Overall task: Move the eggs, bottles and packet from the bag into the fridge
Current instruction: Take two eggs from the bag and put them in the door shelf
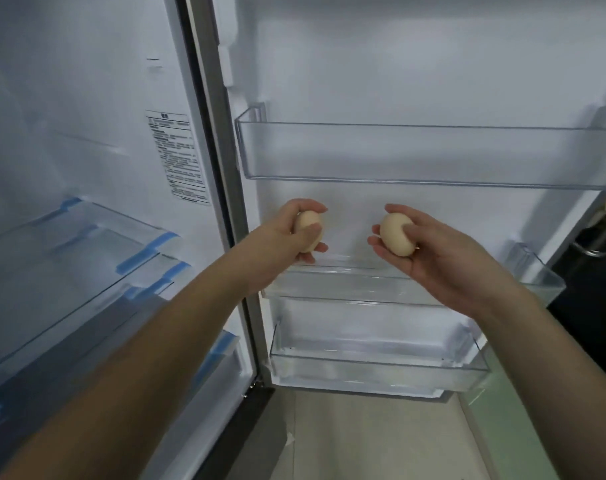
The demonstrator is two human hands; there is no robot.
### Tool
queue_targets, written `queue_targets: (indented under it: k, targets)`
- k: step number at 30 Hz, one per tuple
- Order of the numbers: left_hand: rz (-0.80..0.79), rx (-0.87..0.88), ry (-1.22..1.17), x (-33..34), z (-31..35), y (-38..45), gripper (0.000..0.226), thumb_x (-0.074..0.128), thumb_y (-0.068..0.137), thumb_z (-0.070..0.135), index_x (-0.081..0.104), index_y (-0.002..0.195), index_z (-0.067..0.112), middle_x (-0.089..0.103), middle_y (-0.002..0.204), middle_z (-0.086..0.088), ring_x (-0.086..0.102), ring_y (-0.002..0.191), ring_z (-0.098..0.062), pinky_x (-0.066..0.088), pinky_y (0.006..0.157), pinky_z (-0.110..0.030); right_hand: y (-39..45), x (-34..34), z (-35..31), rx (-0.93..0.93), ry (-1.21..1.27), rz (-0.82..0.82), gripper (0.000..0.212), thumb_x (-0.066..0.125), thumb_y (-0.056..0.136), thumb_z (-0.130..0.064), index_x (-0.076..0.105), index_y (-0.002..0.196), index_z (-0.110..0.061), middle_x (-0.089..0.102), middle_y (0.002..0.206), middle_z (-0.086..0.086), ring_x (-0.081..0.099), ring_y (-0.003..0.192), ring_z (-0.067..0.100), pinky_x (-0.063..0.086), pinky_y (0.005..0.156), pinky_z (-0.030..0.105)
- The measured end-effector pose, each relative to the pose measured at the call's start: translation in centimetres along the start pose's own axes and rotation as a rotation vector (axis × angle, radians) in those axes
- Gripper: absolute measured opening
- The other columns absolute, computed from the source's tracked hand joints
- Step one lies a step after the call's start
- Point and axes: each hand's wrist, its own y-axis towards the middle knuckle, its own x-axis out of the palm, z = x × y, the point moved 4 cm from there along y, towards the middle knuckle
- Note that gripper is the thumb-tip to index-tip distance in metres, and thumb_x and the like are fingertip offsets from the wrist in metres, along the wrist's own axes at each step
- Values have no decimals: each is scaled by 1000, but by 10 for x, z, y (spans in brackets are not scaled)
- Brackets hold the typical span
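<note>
Each hand was curled around one pale egg, the left hand (296, 233) gripping its egg (309, 233) and the right hand (429, 252) cradling its egg (396, 237) above the middle door shelf (346, 282), both light, brittle, smooth-shelled things that likely wanted gentle all-round fingertip support.

The egg (308, 234) in my left hand (283, 241) looks matt and smooth — so does the other egg (396, 238). The door shelves (415, 157) are clear glossy plastic — the fridge liner (398, 64) seems smooth white plastic.
</note>
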Motion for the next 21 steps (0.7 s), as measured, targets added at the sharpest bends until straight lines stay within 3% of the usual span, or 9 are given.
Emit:
queue_targets:
  k: [5,7,10,14,18,21]
  targets:
    - [-130,-49,207,-3,-9,14,47,70,86,29,47,123,49,61,120,-3,70,99,-15,51,97,-39,12,-8,3,46,-406,53,27,51,97,-8,62,121,-13,55,128,18,68,104,28,53,92,32]
    - [-128,-31,298,-3,-10,20,54,75,80,36,46,124,50,61,120,2,67,102,-16,51,93,-33,17,-10,5,63,-541,47,27,54,96,-10,61,121,-16,57,127,17,69,101,27,54,92,32]
    - [-83,29,410,1,-8,30,55,76,81,29,47,126,43,57,121,4,63,102,-17,54,81,-29,26,-10,2,23,-764,42,28,60,93,-18,62,120,-24,64,119,11,69,98,23,54,93,36]
    - [-94,127,661,7,-1,44,53,77,81,25,53,127,28,50,128,2,55,100,-14,41,81,-20,36,-8,-3,-1,-1251,33,29,67,86,-31,63,115,-34,65,107,-4,64,90,14,52,75,27]
    - [-229,127,908,21,0,52,53,79,77,37,58,125,26,57,120,3,51,93,-13,43,84,-25,44,-7,2,17,-1422,-14,31,70,82,-34,61,112,-33,61,100,-8,61,80,9,49,64,21]
    - [-268,141,1011,29,-1,59,55,79,76,42,59,124,25,60,117,2,52,103,-16,44,87,-28,49,-6,5,38,-1548,-52,34,70,80,-36,60,113,-35,59,100,-10,60,80,7,46,61,16]
